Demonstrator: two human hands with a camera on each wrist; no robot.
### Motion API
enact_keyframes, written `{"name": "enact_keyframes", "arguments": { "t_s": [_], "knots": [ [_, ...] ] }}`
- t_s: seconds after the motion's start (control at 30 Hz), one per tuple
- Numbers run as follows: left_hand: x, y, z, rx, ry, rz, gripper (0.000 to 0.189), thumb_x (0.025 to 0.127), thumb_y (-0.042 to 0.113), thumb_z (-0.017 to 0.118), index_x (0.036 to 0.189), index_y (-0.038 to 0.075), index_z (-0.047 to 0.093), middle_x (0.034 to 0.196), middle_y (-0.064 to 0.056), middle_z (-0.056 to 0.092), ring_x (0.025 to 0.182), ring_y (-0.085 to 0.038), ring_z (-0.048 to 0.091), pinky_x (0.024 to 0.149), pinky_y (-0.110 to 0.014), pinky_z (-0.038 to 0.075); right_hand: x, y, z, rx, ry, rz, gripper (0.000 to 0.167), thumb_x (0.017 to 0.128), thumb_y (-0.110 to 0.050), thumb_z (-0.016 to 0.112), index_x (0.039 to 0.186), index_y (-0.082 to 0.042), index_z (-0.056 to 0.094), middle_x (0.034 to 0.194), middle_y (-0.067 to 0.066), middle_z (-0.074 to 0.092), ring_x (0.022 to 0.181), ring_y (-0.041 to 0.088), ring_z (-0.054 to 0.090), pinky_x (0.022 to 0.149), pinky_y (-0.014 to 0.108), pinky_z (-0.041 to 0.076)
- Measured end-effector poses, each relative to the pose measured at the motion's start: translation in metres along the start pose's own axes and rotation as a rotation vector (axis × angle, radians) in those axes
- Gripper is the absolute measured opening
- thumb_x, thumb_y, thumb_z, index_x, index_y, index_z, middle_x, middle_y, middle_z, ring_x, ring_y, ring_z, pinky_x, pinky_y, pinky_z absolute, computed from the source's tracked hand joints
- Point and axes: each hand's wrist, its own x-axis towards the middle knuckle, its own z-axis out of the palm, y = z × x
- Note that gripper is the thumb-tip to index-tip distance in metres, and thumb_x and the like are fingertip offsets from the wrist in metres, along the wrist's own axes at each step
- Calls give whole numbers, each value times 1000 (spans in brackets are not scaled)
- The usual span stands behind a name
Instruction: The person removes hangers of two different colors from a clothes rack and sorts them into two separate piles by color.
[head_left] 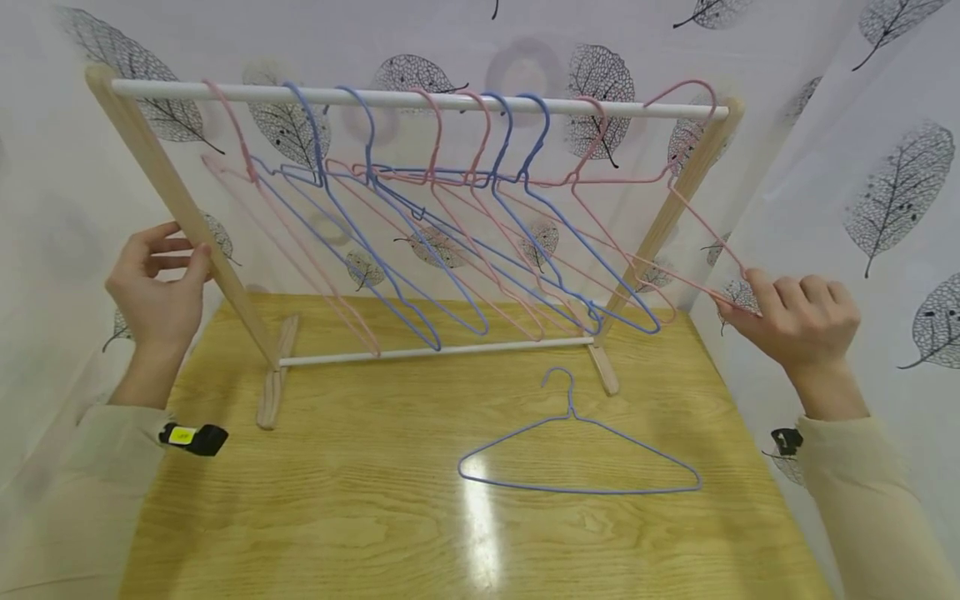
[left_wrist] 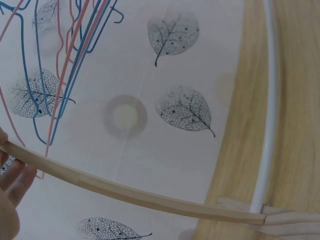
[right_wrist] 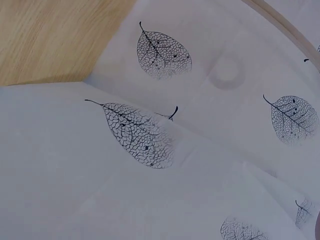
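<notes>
A wooden clothes rack with a white top rod (head_left: 262,94) carries several pink and blue wire hangers. My left hand (head_left: 161,287) holds the rack's left wooden upright (head_left: 163,183) between thumb and fingers, with fingertips behind the post in the left wrist view. At the right end, my right hand (head_left: 802,321) pinches the lower corner of a pink hanger (head_left: 707,224), which is turned outward. Its hook goes over the rod close to the right upright (head_left: 663,221). One blue hanger (head_left: 577,492) lies flat on the table in front of the rack, hook pointing toward it.
The rack stands on wooden feet (head_left: 272,400) joined by a white lower bar (head_left: 487,347). Beneath it is a glossy wood-grain table (head_left: 337,517). White leaf-printed sheeting (head_left: 810,158) surrounds the table at the back and sides.
</notes>
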Motion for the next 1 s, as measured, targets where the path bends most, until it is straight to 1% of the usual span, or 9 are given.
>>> {"name": "enact_keyframes", "arguments": {
  "t_s": [0.17,0.3,0.5,0.6,0.73,0.87,1.0],
  "knots": [
    [1,0,0,4,2,-2,31,95,21,77,126,19,76,93,36,63,77,17,62,69,2,50,-10,10,-15,-16,28,28,68,94,-68,62,74,-2,67,49,22,40,43,42,27,44,53,15],
    [0,0,0,2,2,-4,31,95,21,77,126,19,76,92,35,63,76,17,62,68,2,50,-16,14,-27,-46,33,19,69,94,-68,61,73,-2,65,47,21,37,42,40,23,43,49,9],
    [-1,2,0,3,-3,4,31,96,21,77,126,18,76,93,36,63,77,17,62,69,2,50,-32,12,-47,-59,47,-1,69,94,-69,60,72,-4,65,46,21,37,40,38,22,43,45,3],
    [-1,2,0,6,-5,0,31,96,22,77,127,19,76,93,36,63,78,17,62,69,2,50,-42,12,-55,-44,20,-13,67,94,-67,61,72,-3,66,46,21,38,39,37,22,42,44,2],
    [0,2,0,14,-3,-11,31,96,23,77,127,19,76,93,36,62,78,17,61,69,2,50,-56,12,-62,-5,-31,-24,63,95,-62,63,75,-3,70,47,20,43,38,37,25,39,45,4],
    [0,1,0,19,-2,-19,31,96,23,77,127,20,76,93,36,62,78,16,61,69,2,50,-71,6,-63,33,-73,-35,62,96,-60,63,77,-2,72,50,19,49,40,39,32,38,47,10],
    [1,1,0,3,0,-25,32,95,21,77,126,19,76,92,35,63,77,16,62,68,2,51,-80,-4,-61,70,-130,-77,64,97,-60,61,77,-1,72,51,18,52,40,37,36,37,43,10]
  ]
}}
